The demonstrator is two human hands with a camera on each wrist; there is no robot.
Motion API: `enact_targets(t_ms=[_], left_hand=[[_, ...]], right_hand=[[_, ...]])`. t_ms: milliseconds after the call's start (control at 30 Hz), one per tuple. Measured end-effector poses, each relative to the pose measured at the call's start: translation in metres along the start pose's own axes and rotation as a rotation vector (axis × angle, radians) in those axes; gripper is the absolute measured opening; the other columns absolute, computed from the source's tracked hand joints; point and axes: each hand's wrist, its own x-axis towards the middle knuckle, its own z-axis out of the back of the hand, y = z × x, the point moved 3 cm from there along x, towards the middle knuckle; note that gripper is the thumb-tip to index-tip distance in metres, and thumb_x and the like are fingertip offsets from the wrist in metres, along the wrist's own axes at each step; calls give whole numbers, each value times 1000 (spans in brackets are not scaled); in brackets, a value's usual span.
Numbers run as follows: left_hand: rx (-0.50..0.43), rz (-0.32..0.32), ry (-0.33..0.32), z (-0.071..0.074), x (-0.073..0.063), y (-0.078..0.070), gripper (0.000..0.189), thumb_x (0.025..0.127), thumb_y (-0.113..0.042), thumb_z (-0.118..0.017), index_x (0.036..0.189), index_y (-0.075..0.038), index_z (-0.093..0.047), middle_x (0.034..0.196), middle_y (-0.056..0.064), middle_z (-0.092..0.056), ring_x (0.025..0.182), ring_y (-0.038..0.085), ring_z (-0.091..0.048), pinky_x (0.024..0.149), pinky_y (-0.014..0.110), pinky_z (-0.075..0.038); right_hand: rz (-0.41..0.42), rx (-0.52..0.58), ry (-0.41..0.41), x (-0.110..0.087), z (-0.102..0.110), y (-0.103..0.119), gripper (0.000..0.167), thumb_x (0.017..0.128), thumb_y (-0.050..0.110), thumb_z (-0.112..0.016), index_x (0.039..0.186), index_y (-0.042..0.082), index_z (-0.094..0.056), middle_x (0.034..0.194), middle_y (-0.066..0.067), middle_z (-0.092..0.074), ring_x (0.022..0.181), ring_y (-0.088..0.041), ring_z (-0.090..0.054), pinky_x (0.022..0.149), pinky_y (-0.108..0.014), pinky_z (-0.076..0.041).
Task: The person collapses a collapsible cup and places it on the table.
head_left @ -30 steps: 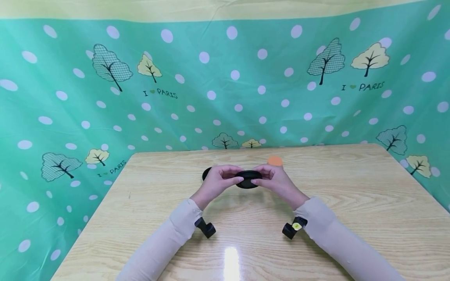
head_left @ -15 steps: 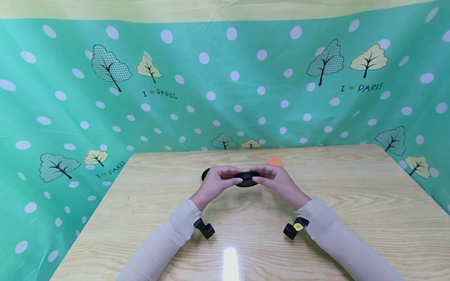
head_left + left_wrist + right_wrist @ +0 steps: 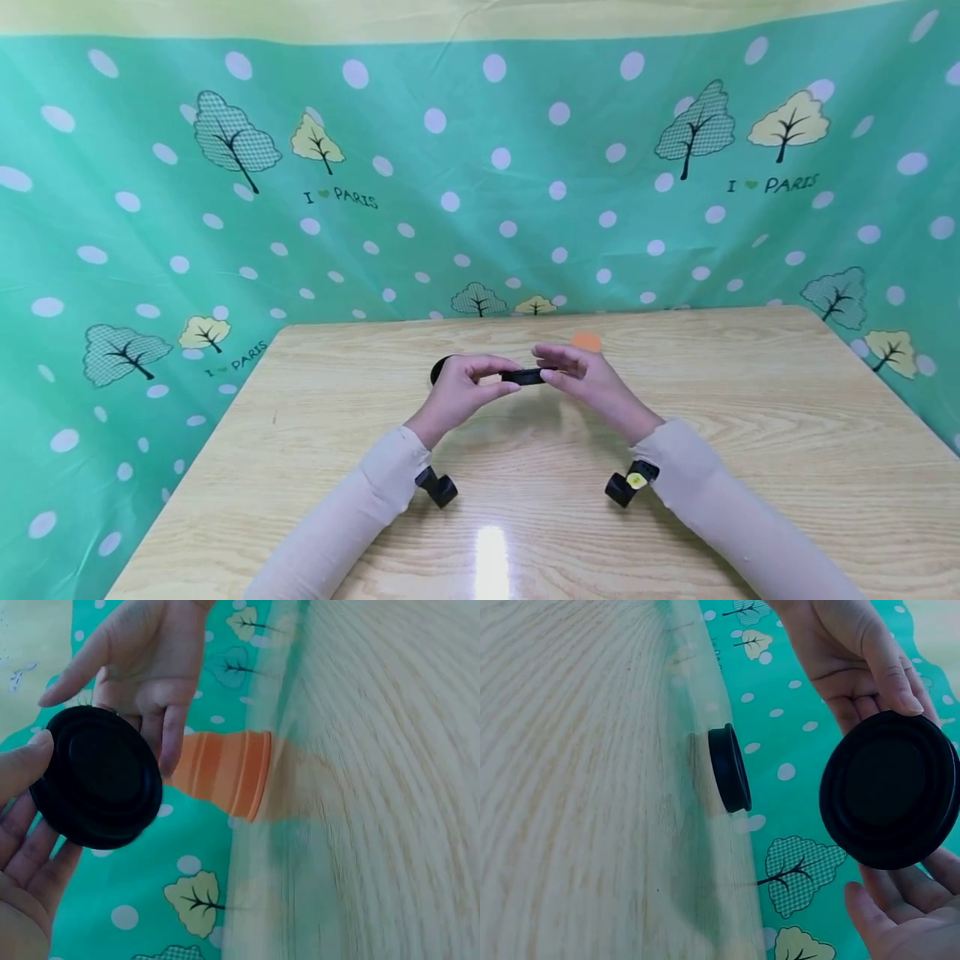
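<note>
A black round collapsible cup (image 3: 523, 377), folded flat with ringed steps, is held above the table. My left hand (image 3: 461, 390) pinches its left edge, thumb on one face and fingers behind, as the left wrist view shows on the cup (image 3: 97, 780). My right hand (image 3: 588, 382) is at the cup's right side. Its thumb (image 3: 71, 682) stands off the cup in the left wrist view, and its fingers are loosely extended near the cup's far edge. Whether any right fingertip still touches the cup is partly hidden.
Behind the right hand stands an orange stepped cup (image 3: 225, 772), its wider rim on the wooden table (image 3: 720, 433). A second low black round piece (image 3: 729, 769) lies on the table beyond my left hand. A green patterned cloth (image 3: 405, 167) hangs behind the table.
The black cup has tipped from showing its broad face to nearly edge-on in the head view. My right fingers have loosened and spread away from it, while the left hand keeps its pinch.
</note>
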Motion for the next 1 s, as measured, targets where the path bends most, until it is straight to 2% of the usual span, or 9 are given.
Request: enact_targets(t_ms=[100, 167, 333, 500, 600, 767, 833, 900, 1000], left_hand=[[55, -75, -6, 0, 0, -2, 20, 79, -10, -76, 99, -9, -74, 99, 4, -72, 50, 11, -32, 44, 20, -27], [63, -118, -5, 0, 1, -3, 20, 78, -6, -75, 98, -5, -74, 99, 8, -72, 48, 11, -27, 43, 21, -26], [53, -174, 8, 0, 1, -5, 21, 77, 0, -75, 98, 0, -73, 100, 13, -71, 49, 7, -31, 42, 23, -24], [72, -193, 28, 0, 1, -5, 22, 79, -8, -75, 101, -5, -73, 102, 8, -71, 46, 7, -26, 42, 23, -26], [73, -213, 49, 0, 1, -4, 25, 81, -13, -74, 106, -9, -72, 107, 6, -70, 50, 8, -36, 43, 24, -29], [75, -175, 51, 1, 1, -4, 35, 82, -17, -75, 116, -14, -68, 116, 1, -67, 57, 18, -44, 43, 26, -30], [79, -128, 36, 2, 2, -5, 40, 81, -17, -76, 119, -15, -66, 120, 0, -65, 73, 19, -55, 54, 25, -42], [72, -84, 28, 2, 2, -8, 46, 80, -16, -76, 124, -14, -63, 125, 1, -62, 97, 17, -59, 76, 28, -50], [8, -50, 48, 1, 2, -17, 59, 79, -7, -75, 134, -7, -52, 136, 7, -53, 126, 20, -47, 105, 38, -38]], right_hand=[[-15, -12, 14, 0, 1, 2, 58, 91, 30, -64, 139, 4, -43, 141, -14, -45, 129, -30, -44, 103, -43, -40], [-25, -5, 31, 1, 1, 2, 62, 91, 28, -64, 141, 2, -40, 143, -16, -42, 129, -33, -43, 102, -41, -41], [-50, -5, 66, 2, 0, 0, 66, 90, 27, -66, 142, 0, -37, 143, -21, -39, 124, -35, -47, 96, -33, -46], [-69, 26, 65, 1, -1, -1, 68, 89, 28, -67, 143, 1, -36, 141, -23, -39, 121, -34, -49, 94, -30, -47], [-72, 63, 53, 1, -1, -2, 71, 88, 26, -68, 144, 1, -33, 141, -24, -39, 121, -34, -50, 92, -28, -49], [-45, 42, 1, 1, -1, -2, 73, 84, 21, -72, 144, 2, -35, 139, -23, -43, 119, -33, -53, 88, -24, -50], [-14, 22, -18, 1, 0, -1, 73, 83, 19, -74, 144, 3, -36, 141, -21, -42, 120, -33, -52, 90, -23, -48], [25, 8, -34, 0, 0, -1, 74, 81, 16, -76, 143, 4, -37, 143, -20, -40, 122, -32, -50, 93, -22, -46], [81, 7, -42, -1, -1, 1, 79, 77, 12, -78, 144, 3, -37, 145, -18, -38, 125, -31, -47, 97, -22, -42]])
